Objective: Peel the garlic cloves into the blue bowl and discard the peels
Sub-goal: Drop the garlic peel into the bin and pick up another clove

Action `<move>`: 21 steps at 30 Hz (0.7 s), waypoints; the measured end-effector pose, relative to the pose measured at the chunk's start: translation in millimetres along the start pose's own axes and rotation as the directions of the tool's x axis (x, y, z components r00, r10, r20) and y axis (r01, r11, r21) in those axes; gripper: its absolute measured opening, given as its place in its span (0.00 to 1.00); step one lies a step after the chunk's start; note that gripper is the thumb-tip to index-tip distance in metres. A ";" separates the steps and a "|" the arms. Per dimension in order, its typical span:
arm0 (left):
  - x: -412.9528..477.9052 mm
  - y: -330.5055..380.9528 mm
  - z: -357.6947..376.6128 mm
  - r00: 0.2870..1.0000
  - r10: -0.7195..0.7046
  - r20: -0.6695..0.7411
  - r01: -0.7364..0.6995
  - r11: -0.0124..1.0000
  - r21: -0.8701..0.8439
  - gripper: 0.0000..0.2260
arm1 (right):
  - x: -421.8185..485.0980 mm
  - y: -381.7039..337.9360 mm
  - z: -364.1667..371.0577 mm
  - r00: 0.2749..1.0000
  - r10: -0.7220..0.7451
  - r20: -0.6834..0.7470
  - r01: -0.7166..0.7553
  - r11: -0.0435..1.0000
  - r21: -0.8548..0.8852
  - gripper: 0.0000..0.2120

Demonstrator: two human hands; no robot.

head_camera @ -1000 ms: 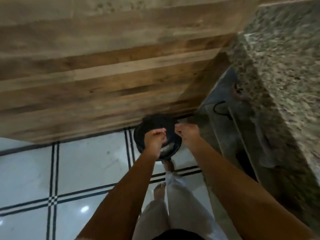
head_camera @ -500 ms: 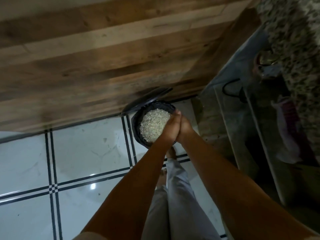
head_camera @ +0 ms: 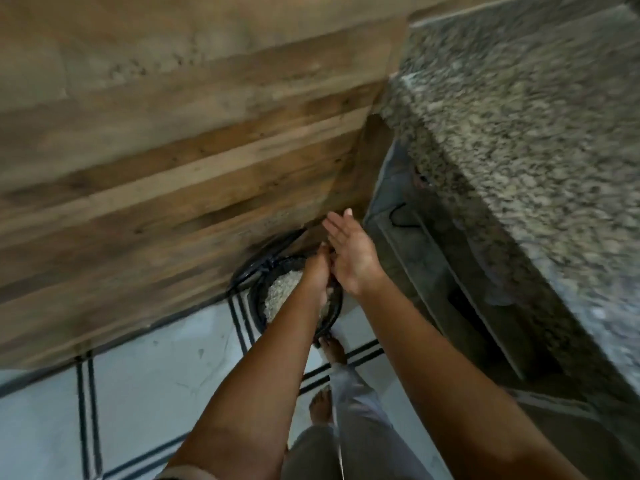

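Reaching down over a round black bin [head_camera: 258, 308] with its lid [head_camera: 266, 261] tipped up against the wall, both bare hands meet above its mouth. The bin stands on the floor in the corner where wood-grain planked wall panelling [head_camera: 180, 161] meets a cabinet under a speckled grey granite worktop [head_camera: 519, 140], and it is filled with a pale, flaky heap of garlic peels [head_camera: 282, 294]. The right hand [head_camera: 349, 251] is flat, fingers straight and together, palm turned toward the left hand and holding nothing. The left hand [head_camera: 317, 271] sits just beside it, directly over the peels, touching or nearly touching the right palm; its fingers point downward and seem relaxed, though motion blur leaves it unclear whether any scrap is pinched. Below, glossy white floor tiles [head_camera: 156, 386] with thin black double lines show, along with bare feet [head_camera: 334, 351] and light trouser legs. No writing or label is readable anywhere.
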State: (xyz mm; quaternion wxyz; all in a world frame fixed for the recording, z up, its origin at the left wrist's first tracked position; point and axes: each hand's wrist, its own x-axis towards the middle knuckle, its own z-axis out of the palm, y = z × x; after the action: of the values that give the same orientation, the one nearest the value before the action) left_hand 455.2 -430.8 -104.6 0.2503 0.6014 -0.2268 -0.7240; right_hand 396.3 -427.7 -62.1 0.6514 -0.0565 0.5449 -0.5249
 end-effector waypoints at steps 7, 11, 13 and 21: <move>-86.3 28.1 129.7 0.954 0.185 0.237 -0.173 0.982 -0.073 0.06 | -105.4 -79.3 -111.5 0.868 -0.350 -0.351 0.403 0.911 0.089 0.08; -146.1 -8.3 213.5 0.870 0.163 0.466 -0.211 0.976 0.053 0.07 | -186.6 -103.9 -192.5 0.725 -0.435 -0.534 0.566 0.818 0.103 0.05; -177.7 -37.5 248.1 0.812 0.123 0.570 -0.230 0.966 0.119 0.08 | -224.9 -103.9 -230.7 0.641 -0.446 -0.625 0.633 0.768 0.100 0.06; -282.3 -168.5 362.6 0.609 -0.085 0.789 -0.304 0.894 0.330 0.09 | -354.9 -83.1 -388.2 0.393 -0.385 -0.835 0.735 0.677 0.034 0.05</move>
State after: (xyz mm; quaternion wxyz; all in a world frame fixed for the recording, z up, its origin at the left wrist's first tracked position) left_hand 125.9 -111.6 66.2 0.0305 0.2468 -0.5052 -0.8264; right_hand 97.4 -6.5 67.3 0.1234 0.1236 0.5934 -0.7857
